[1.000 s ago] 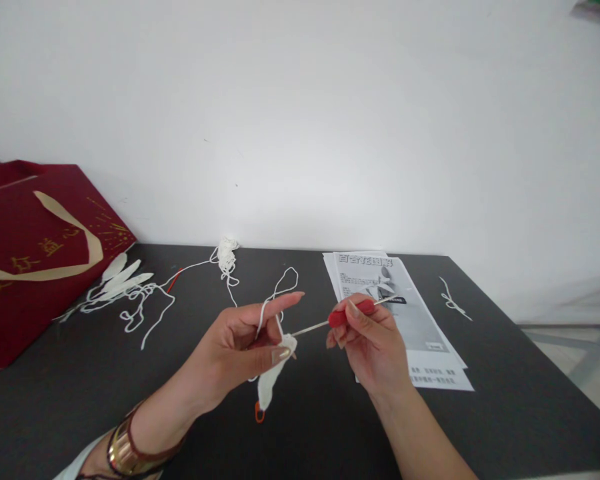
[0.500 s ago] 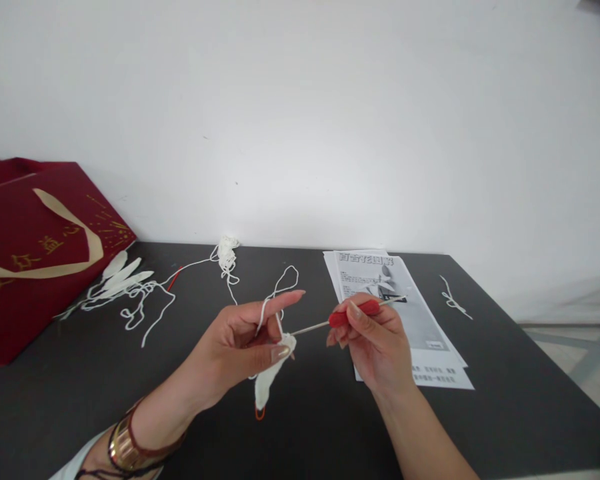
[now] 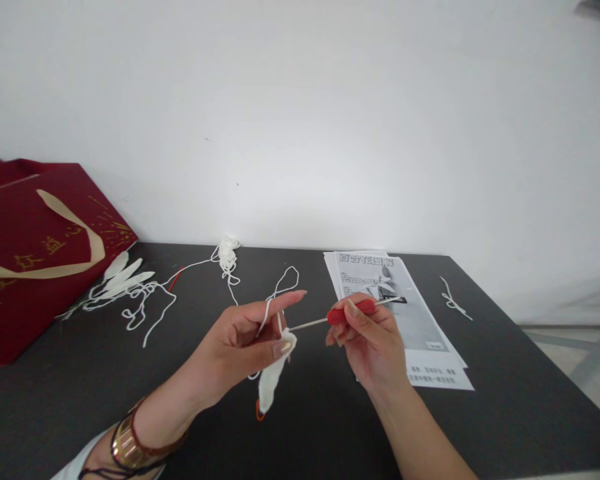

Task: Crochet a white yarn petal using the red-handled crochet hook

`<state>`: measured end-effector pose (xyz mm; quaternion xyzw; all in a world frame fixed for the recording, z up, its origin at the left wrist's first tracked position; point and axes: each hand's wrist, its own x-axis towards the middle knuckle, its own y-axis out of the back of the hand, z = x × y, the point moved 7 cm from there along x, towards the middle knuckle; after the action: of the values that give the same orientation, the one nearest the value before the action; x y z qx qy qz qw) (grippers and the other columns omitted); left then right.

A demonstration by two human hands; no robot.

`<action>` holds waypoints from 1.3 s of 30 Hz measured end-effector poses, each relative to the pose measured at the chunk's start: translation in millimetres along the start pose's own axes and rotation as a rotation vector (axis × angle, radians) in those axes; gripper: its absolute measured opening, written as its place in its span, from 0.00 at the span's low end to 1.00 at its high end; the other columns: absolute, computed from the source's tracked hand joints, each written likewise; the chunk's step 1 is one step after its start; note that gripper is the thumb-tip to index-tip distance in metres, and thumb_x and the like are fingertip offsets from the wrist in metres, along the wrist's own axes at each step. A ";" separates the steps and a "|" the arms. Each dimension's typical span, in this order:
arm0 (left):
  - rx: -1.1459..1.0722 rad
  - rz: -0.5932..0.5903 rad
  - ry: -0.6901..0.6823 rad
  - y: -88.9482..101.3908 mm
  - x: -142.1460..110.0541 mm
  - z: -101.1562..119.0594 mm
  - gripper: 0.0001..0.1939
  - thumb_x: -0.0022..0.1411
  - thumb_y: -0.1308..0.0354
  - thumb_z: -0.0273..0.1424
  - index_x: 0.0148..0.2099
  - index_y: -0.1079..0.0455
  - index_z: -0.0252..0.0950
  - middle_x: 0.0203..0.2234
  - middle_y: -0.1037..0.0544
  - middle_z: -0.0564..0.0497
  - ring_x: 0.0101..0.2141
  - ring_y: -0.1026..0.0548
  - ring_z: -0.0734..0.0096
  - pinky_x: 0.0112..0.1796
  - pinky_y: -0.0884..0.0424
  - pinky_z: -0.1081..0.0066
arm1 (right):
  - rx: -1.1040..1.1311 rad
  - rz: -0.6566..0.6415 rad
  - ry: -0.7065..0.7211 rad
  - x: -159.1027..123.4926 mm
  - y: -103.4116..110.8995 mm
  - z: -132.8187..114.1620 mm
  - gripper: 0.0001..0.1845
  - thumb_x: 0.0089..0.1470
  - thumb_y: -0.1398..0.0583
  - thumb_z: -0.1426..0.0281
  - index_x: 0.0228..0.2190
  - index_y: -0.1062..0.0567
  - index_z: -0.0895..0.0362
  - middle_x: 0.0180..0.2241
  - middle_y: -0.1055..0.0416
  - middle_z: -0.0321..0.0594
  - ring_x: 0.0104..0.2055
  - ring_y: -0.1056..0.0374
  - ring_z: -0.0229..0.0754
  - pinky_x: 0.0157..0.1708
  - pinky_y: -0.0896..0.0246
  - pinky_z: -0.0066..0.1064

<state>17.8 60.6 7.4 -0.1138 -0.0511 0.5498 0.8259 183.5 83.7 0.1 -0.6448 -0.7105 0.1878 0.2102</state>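
My left hand (image 3: 250, 340) pinches a small white crochet piece (image 3: 271, 387) between thumb and fingers, its index finger stretched out to the right. White yarn (image 3: 293, 270) loops over that finger. An orange stitch marker (image 3: 260, 410) hangs at the lower tip of the piece. In my right hand (image 3: 373, 340) is a crochet hook (image 3: 350, 312) with a red grip, held like a pen. Its metal shaft reaches left to the top edge of the crochet piece, where the hook's end is hidden in the stitches.
A dark red gift bag (image 3: 45, 227) stands at the left. Beside it lie white crocheted petals (image 3: 125, 277) with yarn tails and a red stick (image 3: 176, 279). Farther back is a yarn bundle (image 3: 227, 253). Printed sheets (image 3: 420, 327) and a yarn scrap (image 3: 453, 300) lie right.
My right hand and the hook have shifted slightly left, toward the crochet piece. The piece's lower end has swung a little to the right. My left hand has hardly moved.
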 end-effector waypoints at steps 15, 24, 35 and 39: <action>0.019 0.014 -0.047 0.1 -2.0 0.2 0.24 0.57 0.35 0.30 0.57 0.28 0.50 0.21 0.37 0.59 0.21 0.41 0.80 0.24 0.46 0.75 | 0.010 -0.027 -0.038 -1.6 -0.9 3.9 0.07 0.49 0.32 0.67 0.25 0.20 0.58 0.17 0.26 0.35 0.16 0.33 0.33 0.18 0.32 0.22; 0.026 -0.017 -0.016 -0.5 -2.9 -2.1 0.26 0.57 0.35 0.30 0.58 0.29 0.47 0.23 0.34 0.56 0.22 0.40 0.79 0.23 0.47 0.74 | 0.038 -0.056 -0.113 -0.9 -4.1 9.7 0.09 0.48 0.31 0.65 0.24 0.20 0.59 0.16 0.27 0.35 0.15 0.33 0.32 0.18 0.32 0.22; 0.027 -0.012 -0.019 0.1 -3.0 -1.4 0.26 0.57 0.36 0.30 0.58 0.29 0.46 0.23 0.35 0.57 0.21 0.40 0.78 0.23 0.47 0.74 | 0.023 -0.051 -0.100 -1.1 -3.2 8.7 0.09 0.48 0.31 0.65 0.25 0.20 0.59 0.15 0.27 0.34 0.15 0.34 0.32 0.18 0.31 0.22; 0.010 -0.030 -0.015 -1.2 -2.5 -1.7 0.25 0.58 0.36 0.29 0.58 0.29 0.49 0.23 0.34 0.57 0.23 0.39 0.79 0.24 0.46 0.74 | 0.014 -0.055 -0.095 -1.3 -3.3 8.2 0.09 0.49 0.32 0.65 0.25 0.20 0.59 0.15 0.28 0.34 0.14 0.35 0.32 0.18 0.31 0.23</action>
<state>18.3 57.7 6.1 -0.1048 -0.0560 0.5383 0.8343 176.4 82.2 -5.1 -0.6138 -0.7358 0.2173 0.1860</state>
